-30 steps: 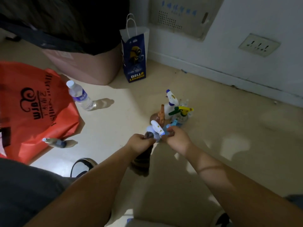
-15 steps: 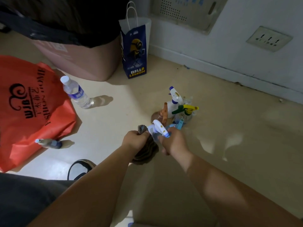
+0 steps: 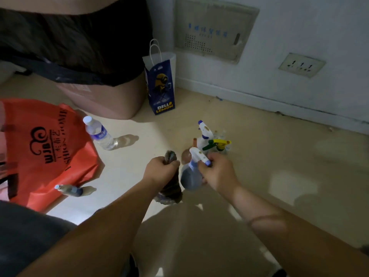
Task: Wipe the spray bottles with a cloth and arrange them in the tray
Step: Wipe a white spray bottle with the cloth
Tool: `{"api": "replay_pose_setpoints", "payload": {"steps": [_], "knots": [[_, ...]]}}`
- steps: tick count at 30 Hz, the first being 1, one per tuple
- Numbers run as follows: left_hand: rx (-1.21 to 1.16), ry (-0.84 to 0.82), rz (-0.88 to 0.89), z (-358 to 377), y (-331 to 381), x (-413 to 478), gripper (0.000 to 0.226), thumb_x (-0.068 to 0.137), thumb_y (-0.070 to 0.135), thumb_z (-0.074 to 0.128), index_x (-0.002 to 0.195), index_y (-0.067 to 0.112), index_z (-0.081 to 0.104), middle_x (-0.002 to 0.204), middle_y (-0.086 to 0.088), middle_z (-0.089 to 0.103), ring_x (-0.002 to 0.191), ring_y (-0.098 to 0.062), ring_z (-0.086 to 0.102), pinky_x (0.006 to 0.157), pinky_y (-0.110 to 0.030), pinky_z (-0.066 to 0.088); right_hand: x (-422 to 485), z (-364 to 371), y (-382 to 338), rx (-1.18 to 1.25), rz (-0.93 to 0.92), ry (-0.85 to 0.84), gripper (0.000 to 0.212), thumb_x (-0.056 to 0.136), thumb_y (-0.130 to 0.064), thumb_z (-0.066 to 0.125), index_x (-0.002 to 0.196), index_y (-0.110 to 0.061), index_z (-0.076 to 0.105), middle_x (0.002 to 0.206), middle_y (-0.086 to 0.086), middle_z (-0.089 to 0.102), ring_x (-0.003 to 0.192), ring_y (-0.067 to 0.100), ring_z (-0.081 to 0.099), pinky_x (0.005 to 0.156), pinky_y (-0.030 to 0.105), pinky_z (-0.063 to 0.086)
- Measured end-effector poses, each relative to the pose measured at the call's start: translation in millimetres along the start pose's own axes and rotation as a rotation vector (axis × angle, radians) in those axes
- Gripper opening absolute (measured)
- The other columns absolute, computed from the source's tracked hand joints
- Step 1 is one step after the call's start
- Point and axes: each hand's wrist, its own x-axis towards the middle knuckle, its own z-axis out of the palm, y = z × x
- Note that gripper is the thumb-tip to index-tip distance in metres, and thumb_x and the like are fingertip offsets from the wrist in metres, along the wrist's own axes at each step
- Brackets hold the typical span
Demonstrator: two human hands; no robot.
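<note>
now the hands have come apart. a second ago both were bunched at the bottle with the cloth on it; the left hand [image 3: 161, 168] has since drawn off to the side, fist clamped on the cloth [image 3: 169, 189], which hangs in a dark wad below the knuckles and no longer touches the bottle [image 3: 190, 177]. the right hand [image 3: 218, 172] holds that bottle alone, fingers curled round its neck under the white trigger head, the bluish body tilted down toward the left and held above the floor.

the other sprayers [image 3: 211, 140] stand in a tight cluster just beyond the right hand, one with a yellow and green head, one white and blue. i cannot make out the tray under them; the light is too dim to tell.

to my eye the wipe on this bottle is done or paused, and the likely next step is to set it upright among the cluster. the crowding there is the risk: a nudge could topple a neighbour.

off to the left, a water bottle [image 3: 97, 133] stands near an orange bag [image 3: 44, 148], and a small bottle [image 3: 68, 190] lies at the bag's edge, well apart from the cluster and perhaps still to be wiped.
</note>
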Motion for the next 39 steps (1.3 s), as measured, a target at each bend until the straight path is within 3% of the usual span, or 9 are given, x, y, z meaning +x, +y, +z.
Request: {"api": "replay_pose_setpoints", "payload": {"steps": [4,7,12,16,20,25,30,36,39], "knots": [[-0.01,-0.046,0.082,-8,61,-29,0.025,0.099,0.027,0.056,0.083,0.01,0.066,0.081,-0.011,0.066,0.078,-0.026,0.062,0.069,-0.033,0.047,-19,-67,-24,0.032,-0.056,0.05,0.017,0.089,-0.025,0.069,0.08,-0.011,0.071,0.064,0.012,0.062,0.062,0.023,0.06,0.059,0.034,0.05],[-0.017,-0.115,0.163,-12,103,-56,0.019,0.096,0.028,0.062,0.085,0.013,0.066,0.081,-0.013,0.066,0.079,-0.028,0.063,0.074,-0.036,0.052,-39,-116,-44,0.059,-0.142,0.081,0.014,0.09,-0.024,0.072,0.087,-0.011,0.074,0.063,-0.001,0.056,0.055,0.009,0.044,0.051,0.024,0.037],[0.081,-0.169,0.287,-13,161,-101,0.023,0.087,0.032,0.077,0.1,0.014,0.073,0.099,-0.015,0.072,0.094,-0.029,0.07,0.087,-0.042,0.058,-64,-172,-65,0.129,-0.22,0.216,0.008,0.092,-0.028,0.068,0.097,-0.022,0.071,0.075,-0.011,0.066,0.062,-0.007,0.056,0.052,0.009,0.037],[0.082,-0.229,0.366,-12,193,-118,0.02,0.083,0.03,0.083,0.092,0.013,0.076,0.093,-0.014,0.076,0.09,-0.03,0.073,0.087,-0.043,0.06,-66,-191,-70,0.306,-0.198,0.29,0.009,0.094,-0.022,0.069,0.103,-0.02,0.07,0.098,-0.006,0.076,0.09,0.007,0.07,0.079,0.024,0.055],[-0.073,-0.265,0.391,-7,208,-117,0.031,0.093,0.039,0.072,0.092,0.008,0.069,0.082,-0.01,0.06,0.076,-0.024,0.058,0.069,-0.036,0.047,-58,-205,-68,0.367,-0.158,0.332,0.007,0.095,-0.018,0.068,0.098,-0.024,0.071,0.099,-0.005,0.077,0.097,0.014,0.072,0.095,0.043,0.057],[-0.154,-0.212,0.512,-5,229,-109,0.035,0.103,0.043,0.057,0.089,0.011,0.059,0.082,-0.012,0.048,0.078,-0.022,0.051,0.073,-0.035,0.044,-51,-226,-77,0.452,-0.114,0.32,0.016,0.099,-0.017,0.064,0.114,-0.018,0.07,0.105,-0.002,0.078,0.099,0.014,0.075,0.094,0.043,0.058],[-0.091,-0.202,0.649,0,239,-98,0.038,0.105,0.044,0.05,0.102,0.008,0.065,0.096,-0.021,0.066,0.092,-0.035,0.068,0.089,-0.051,0.058,-40,-224,-83,0.46,-0.135,0.292,0.013,0.097,-0.017,0.067,0.11,-0.019,0.071,0.103,-0.001,0.079,0.101,0.018,0.074,0.091,0.041,0.059],[-0.148,-0.215,0.589,9,237,-74,0.033,0.106,0.041,0.052,0.102,0.013,0.069,0.101,-0.022,0.067,0.087,-0.03,0.068,0.087,-0.051,0.058,-23,-220,-74,0.337,-0.215,0.186,0.017,0.091,-0.013,0.073,0.098,-0.028,0.077,0.089,-0.009,0.078,0.084,0.003,0.071,0.078,0.028,0.058],[-0.212,-0.215,0.527,12,241,-62,0.03,0.105,0.042,0.053,0.102,0.019,0.073,0.105,-0.017,0.071,0.104,-0.036,0.068,0.099,-0.059,0.054,-3,-217,-71,0.28,-0.222,0.177,0.013,0.089,-0.014,0.076,0.098,-0.022,0.079,0.092,0.0,0.078,0.09,0.015,0.073,0.083,0.041,0.058]]}}
